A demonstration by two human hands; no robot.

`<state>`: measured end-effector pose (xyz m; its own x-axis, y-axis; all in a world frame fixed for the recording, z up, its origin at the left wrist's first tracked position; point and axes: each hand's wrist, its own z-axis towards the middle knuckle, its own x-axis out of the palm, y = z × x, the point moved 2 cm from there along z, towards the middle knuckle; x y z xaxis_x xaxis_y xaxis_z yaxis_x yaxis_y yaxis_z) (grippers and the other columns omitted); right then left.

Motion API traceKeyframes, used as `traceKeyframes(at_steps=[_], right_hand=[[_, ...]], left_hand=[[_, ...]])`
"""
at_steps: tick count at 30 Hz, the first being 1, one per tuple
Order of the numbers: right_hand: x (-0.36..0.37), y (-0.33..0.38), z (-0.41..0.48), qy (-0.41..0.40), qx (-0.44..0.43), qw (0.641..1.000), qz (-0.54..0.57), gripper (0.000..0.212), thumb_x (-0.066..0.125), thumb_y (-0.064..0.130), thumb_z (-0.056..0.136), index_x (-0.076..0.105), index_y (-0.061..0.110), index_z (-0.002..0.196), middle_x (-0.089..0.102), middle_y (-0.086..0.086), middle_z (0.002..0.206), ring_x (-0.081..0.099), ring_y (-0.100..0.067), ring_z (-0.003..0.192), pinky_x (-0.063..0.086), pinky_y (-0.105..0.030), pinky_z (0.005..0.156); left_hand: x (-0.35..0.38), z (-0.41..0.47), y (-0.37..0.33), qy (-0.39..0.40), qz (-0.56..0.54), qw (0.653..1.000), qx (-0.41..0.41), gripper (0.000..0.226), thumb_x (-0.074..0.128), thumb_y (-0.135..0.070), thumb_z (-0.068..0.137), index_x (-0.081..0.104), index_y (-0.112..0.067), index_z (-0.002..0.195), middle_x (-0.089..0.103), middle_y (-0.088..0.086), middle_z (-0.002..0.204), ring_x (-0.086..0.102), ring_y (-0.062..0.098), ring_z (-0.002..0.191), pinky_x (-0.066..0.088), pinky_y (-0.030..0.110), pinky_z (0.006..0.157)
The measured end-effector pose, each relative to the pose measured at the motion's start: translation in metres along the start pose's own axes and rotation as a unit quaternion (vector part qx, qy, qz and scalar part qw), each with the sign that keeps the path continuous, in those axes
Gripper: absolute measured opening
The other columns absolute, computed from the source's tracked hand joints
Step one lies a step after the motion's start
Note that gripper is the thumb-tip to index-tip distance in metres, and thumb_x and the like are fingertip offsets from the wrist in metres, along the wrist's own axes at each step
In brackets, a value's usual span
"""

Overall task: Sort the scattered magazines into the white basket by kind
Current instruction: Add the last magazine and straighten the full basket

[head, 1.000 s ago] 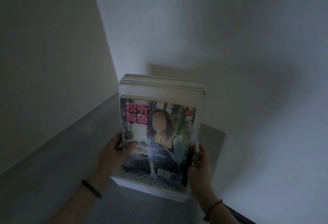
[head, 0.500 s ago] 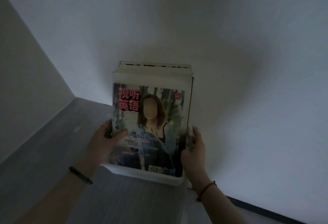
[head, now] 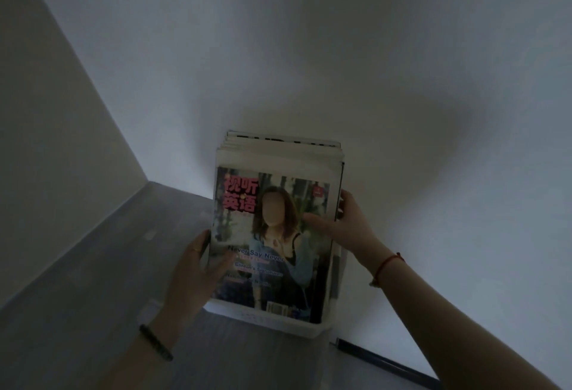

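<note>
The wall (head: pixel 402 80) rises just behind the white basket (head: pixel 278 326), which sits on the grey floor (head: pixel 93 297), probably so the upright stack of magazines (head: pixel 278 154) inside the basket can lean back against it. The front magazine (head: pixel 272 235), pink-titled, stands at the basket's near side. The left hand (head: pixel 198 269) grasps its left edge, thumb on the cover. The right hand (head: pixel 346 222) grasps its right edge the same way, seemingly to square it. There is one basket and two hands. The magazines are several, packed too tightly to count.
</note>
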<state>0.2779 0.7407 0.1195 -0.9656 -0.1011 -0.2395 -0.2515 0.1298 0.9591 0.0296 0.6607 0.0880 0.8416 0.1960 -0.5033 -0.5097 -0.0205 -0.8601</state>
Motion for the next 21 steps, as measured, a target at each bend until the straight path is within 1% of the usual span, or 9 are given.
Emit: traceKeyframes(at_steps=[2,3,4,6,9,11,15,18,21], right_hand=[[0.004,0.0,0.001,-0.004,0.002,1.0,0.01,0.079,0.084,0.027,0.06,0.042,0.011,0.125,0.061,-0.009,0.12,0.061,-0.019,0.098,0.054,-0.033,0.082],[0.005,-0.001,0.002,0.006,0.01,1.0,0.012,0.075,0.084,0.027,0.059,0.045,0.011,0.121,0.062,-0.009,0.117,0.063,-0.02,0.096,0.055,-0.035,0.082],[0.006,-0.001,0.001,0.017,0.023,0.999,0.014,0.075,0.084,0.029,0.057,0.046,0.011,0.119,0.063,-0.009,0.116,0.064,-0.021,0.096,0.055,-0.038,0.084],[0.006,0.002,0.0,0.031,0.034,0.999,0.029,0.085,0.087,0.035,0.048,0.047,0.008,0.118,0.063,-0.012,0.115,0.064,-0.026,0.099,0.054,-0.046,0.088],[0.008,0.003,0.004,0.042,0.043,0.997,0.054,0.11,0.085,0.049,0.029,0.047,0.004,0.122,0.061,-0.017,0.12,0.061,-0.033,0.105,0.051,-0.051,0.091],[0.009,-0.004,0.007,0.04,0.046,0.996,0.064,0.113,0.085,0.05,0.028,0.046,0.004,0.124,0.061,-0.016,0.119,0.062,-0.032,0.104,0.053,-0.05,0.089],[0.013,-0.021,0.016,0.011,-0.006,0.997,0.071,0.074,0.086,0.038,0.042,0.059,0.019,0.107,0.071,-0.001,0.101,0.071,-0.012,0.084,0.059,-0.028,0.067],[0.016,-0.031,0.021,-0.013,-0.048,0.996,0.076,0.068,0.087,0.029,0.047,0.058,0.023,0.108,0.07,0.015,0.097,0.068,0.002,0.083,0.056,-0.014,0.064],[0.016,-0.035,0.025,-0.02,-0.069,0.994,0.079,0.059,0.086,0.016,0.055,0.056,0.039,0.101,0.069,0.03,0.089,0.064,0.012,0.083,0.049,-0.003,0.059]], left_hand=[[-0.001,-0.003,-0.004,0.014,-0.016,1.0,-0.016,0.031,0.065,-0.032,0.081,0.046,-0.053,0.093,0.059,-0.037,0.09,0.057,-0.018,0.087,0.045,0.003,0.059],[-0.002,-0.001,-0.005,0.022,-0.022,0.999,-0.032,0.031,0.063,-0.038,0.08,0.045,-0.051,0.102,0.054,-0.036,0.101,0.056,-0.011,0.096,0.044,0.004,0.068],[-0.003,0.001,-0.004,0.035,-0.033,0.997,-0.052,0.043,0.061,-0.046,0.078,0.043,-0.044,0.117,0.05,-0.032,0.116,0.053,0.0,0.109,0.043,0.011,0.082],[-0.008,0.014,-0.007,0.041,-0.076,0.991,-0.102,0.084,0.055,-0.058,0.07,0.023,-0.028,0.142,0.039,-0.012,0.142,0.04,0.017,0.13,0.035,0.027,0.095],[-0.014,0.039,-0.022,0.012,-0.113,0.986,-0.123,0.098,0.044,-0.07,0.065,0.014,-0.022,0.145,0.027,0.003,0.154,0.031,0.024,0.138,0.031,0.037,0.106],[-0.012,0.055,-0.029,0.019,-0.172,0.978,-0.115,0.098,0.045,-0.071,0.067,0.019,-0.015,0.144,0.035,0.01,0.15,0.037,0.028,0.135,0.03,0.047,0.113],[0.001,0.086,-0.036,0.039,-0.192,0.974,-0.115,0.094,0.043,-0.073,0.06,0.047,-0.012,0.131,0.056,0.016,0.131,0.053,0.031,0.12,0.038,0.049,0.109],[0.009,0.105,-0.033,0.021,-0.251,0.957,-0.141,0.07,0.048,-0.06,0.068,0.059,-0.009,0.115,0.065,0.019,0.114,0.062,0.033,0.105,0.046,0.045,0.1],[0.012,0.114,-0.025,-0.029,-0.231,0.963,-0.134,0.036,0.045,-0.041,0.088,0.063,-0.01,0.095,0.069,0.017,0.094,0.065,0.031,0.087,0.055,0.037,0.08]])
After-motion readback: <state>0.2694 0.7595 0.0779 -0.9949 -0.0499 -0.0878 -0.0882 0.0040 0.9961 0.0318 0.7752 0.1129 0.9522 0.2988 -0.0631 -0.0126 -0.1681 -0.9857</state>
